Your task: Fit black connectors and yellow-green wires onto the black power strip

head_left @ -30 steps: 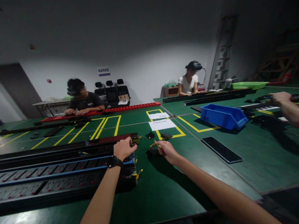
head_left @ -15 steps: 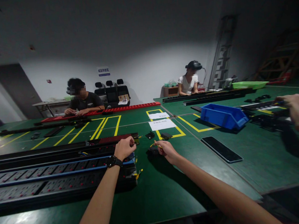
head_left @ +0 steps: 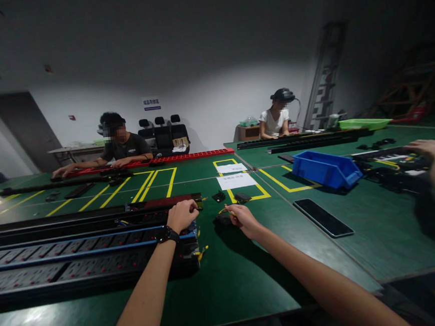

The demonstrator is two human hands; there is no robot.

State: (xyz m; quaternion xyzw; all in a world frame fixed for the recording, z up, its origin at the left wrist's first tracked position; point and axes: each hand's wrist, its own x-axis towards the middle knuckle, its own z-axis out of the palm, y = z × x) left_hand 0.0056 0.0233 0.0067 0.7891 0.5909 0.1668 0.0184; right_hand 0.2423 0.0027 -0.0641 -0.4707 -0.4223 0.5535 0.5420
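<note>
Several long black power strips (head_left: 77, 249) lie side by side on the green table (head_left: 241, 276), their ends toward the middle. My left hand (head_left: 182, 215), with a black watch on the wrist, is closed on the end of the stack, where yellow wires stick out. My right hand (head_left: 240, 219) rests just to the right and pinches a thin yellow wire (head_left: 224, 210), beside a small black part (head_left: 222, 219) on the table.
Two small black parts (head_left: 242, 197) and white papers (head_left: 236, 180) lie inside yellow floor-tape boxes. A blue bin (head_left: 325, 169) and a flat black panel (head_left: 322, 217) sit to the right. A co-worker's hand (head_left: 433, 153) hovers at far right. Two people sit across the table.
The co-worker's hand at the far right has dropped and drawn nearer. The seated person on the left has stretched an arm out along the red strip. My hands have barely moved.
</note>
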